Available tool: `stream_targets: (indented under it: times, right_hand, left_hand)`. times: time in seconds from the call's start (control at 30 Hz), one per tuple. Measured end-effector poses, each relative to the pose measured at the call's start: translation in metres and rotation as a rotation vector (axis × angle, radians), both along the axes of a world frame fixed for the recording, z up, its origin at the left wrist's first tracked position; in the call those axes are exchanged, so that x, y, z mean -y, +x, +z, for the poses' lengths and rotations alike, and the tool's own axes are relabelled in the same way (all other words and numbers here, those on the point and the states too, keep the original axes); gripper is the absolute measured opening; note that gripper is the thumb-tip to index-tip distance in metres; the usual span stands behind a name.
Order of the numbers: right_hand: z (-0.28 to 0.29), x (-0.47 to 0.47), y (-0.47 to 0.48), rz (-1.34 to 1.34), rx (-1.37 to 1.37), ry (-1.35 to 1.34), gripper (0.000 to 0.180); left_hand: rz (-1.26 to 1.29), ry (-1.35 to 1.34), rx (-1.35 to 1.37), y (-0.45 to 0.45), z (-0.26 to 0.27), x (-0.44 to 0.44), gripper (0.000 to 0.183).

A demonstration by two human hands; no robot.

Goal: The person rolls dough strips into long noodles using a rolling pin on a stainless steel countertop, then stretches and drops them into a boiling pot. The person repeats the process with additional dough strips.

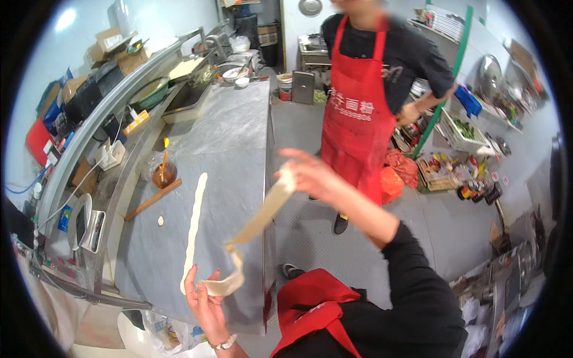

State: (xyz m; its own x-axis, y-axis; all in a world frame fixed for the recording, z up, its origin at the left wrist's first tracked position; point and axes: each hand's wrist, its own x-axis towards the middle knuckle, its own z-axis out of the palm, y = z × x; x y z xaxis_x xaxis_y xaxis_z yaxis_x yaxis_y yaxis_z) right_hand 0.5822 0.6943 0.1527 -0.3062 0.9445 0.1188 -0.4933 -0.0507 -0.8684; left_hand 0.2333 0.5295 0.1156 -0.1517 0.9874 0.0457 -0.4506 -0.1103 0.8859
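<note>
A long flat dough strip (264,214) hangs between my two hands above the grey worktop (233,170). My left hand (207,302), with a watch at its wrist, pinches one end near the worktop's front. Raised higher to the right, my right hand (309,174) grips the other end and looks blurred. The strip sags and twists near its middle, then curls towards the left fingers. On the worktop lies a second, narrow dough strip (195,219), its near end beside my left fingertips. A small dough piece (160,220) sits left of it.
A wooden rolling pin (152,200) lies by the worktop's left ledge. Behind it stands a bowl of reddish-brown liquid (164,175) with an orange-handled utensil. A person in a red apron (358,107) stands across the floor. White bowls (235,74) are at the worktop's far end.
</note>
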Motion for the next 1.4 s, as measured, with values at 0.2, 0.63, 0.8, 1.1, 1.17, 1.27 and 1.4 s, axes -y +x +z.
stream_targets:
  times: [0.2, 0.63, 0.8, 1.1, 1.17, 1.27, 1.4]
  right_hand:
    - [0.026, 0.214, 0.284, -0.664, 0.425, -0.034, 0.052]
    - [-0.110, 0.747, 0.741, -1.512, 0.728, -0.428, 0.039]
    - [-0.085, 0.756, 0.685, -1.496, 0.613, -0.363, 0.035]
    - [0.016, 0.710, 0.675, -1.294, 0.536, -0.330, 0.040]
    - [0.024, 0.699, 0.699, -1.146, 0.587, -0.265, 0.040]
    - [0.024, 0.693, 0.747, -1.155, 0.614, -0.268, 0.032]
    - [0.030, 0.712, 0.828, -1.318, 0.610, -0.346, 0.018]
  left_hand:
    - [-0.049, -0.053, -0.223, -0.086, -0.010, 0.060, 0.045]
    - [-0.112, 0.099, -0.704, 0.151, -0.022, 0.066, 0.037]
    - [-0.266, 0.541, -0.998, 0.458, 0.041, 0.167, 0.031]
    - [-0.621, 1.710, -0.515, 0.889, 0.069, 0.269, 0.036]
    - [-0.761, 1.740, -0.476, 0.970, 0.071, 0.298, 0.032]
    - [-0.951, 1.748, -0.272, 1.068, 0.072, 0.337, 0.029]
    - [-1.485, 1.398, -0.039, 1.189, 0.054, 0.362, 0.026]
